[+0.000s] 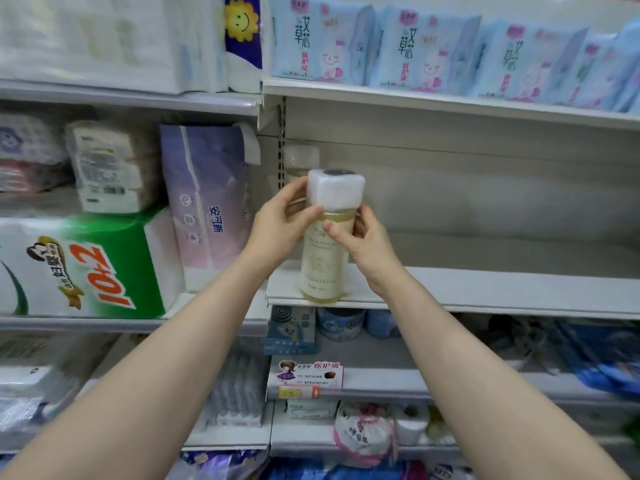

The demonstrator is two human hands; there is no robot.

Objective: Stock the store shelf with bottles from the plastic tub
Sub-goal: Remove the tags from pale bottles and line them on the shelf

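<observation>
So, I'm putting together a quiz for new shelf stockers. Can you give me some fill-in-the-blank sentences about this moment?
1. The left hand and right hand grip the bottle just below its ____ cap.
2. The bottle's base sits at the ____ edge of the shelf.
3. The liquid in the bottle looks pale ____.
4. The packs on the shelf above are light ____ with pink figures.

Missing words: white; front; yellow; blue.

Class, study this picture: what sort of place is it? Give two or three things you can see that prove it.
Probably a shop aisle: tiered metal shelves, bulk tissue packs, a row of identical blue packets. The left hand and right hand hold a bottle there.
</observation>
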